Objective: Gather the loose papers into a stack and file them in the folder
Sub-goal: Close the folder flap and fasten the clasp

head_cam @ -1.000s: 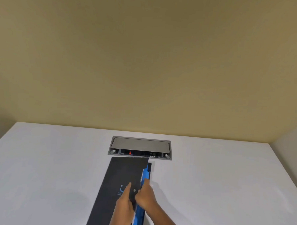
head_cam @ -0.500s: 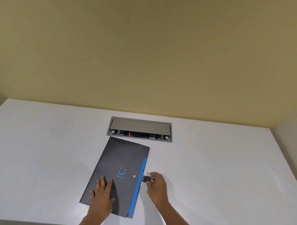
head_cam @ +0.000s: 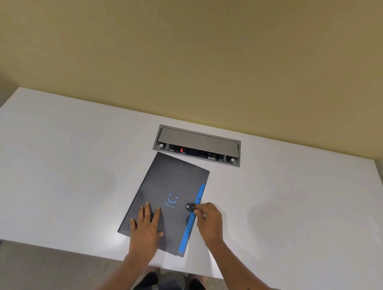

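Observation:
A dark grey folder (head_cam: 171, 183) with a blue smiley print and a blue edge strip lies closed on the white table (head_cam: 64, 172). My left hand (head_cam: 146, 227) presses flat on its near left part, fingers spread. My right hand (head_cam: 208, 220) pinches the folder's small black snap tab (head_cam: 189, 206) at the right edge, folded over onto the cover. No loose papers are visible.
A grey cable hatch (head_cam: 197, 145) with its lid tilted is set into the table just beyond the folder. The table's near edge runs close under my forearms. A yellow wall stands behind the table.
The camera view has tilted down. My right hand has brought the snap tab from beside the folder over onto the cover. My left hand stays flat on the folder.

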Tool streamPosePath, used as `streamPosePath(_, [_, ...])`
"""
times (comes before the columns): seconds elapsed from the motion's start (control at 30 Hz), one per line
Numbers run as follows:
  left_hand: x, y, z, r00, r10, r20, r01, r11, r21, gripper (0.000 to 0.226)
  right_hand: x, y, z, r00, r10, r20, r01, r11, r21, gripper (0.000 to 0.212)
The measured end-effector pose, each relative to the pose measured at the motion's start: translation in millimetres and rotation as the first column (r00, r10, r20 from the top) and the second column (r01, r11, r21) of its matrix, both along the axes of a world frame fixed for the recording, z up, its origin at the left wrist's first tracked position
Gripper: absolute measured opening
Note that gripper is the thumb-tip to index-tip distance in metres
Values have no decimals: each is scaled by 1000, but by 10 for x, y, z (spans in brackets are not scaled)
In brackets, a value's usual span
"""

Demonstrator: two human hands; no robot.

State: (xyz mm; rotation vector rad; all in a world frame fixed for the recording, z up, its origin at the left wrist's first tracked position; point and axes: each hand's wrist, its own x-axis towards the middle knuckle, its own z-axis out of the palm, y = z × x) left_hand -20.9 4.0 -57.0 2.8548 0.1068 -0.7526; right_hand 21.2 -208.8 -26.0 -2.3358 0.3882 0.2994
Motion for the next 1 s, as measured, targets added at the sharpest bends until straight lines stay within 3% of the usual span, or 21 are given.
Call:
streamPosePath(0.1, [6, -19, 19, 1000, -9, -1, 9, 1000, 24, 84, 83, 81, -2, 995, 91, -30, -93, 994, -51, 22])
streamPosePath(0.43, [-6, 9, -42, 999, -47, 7, 46, 998, 48, 84, 274, 225, -86, 972, 171, -163, -199, 965, -172, 27])
streamPosePath(1.0, [10, -17, -103, 996, -75, -52, 80, 991, 112, 89, 457, 369, -110, 941, 199, -274, -275, 922, -274, 30])
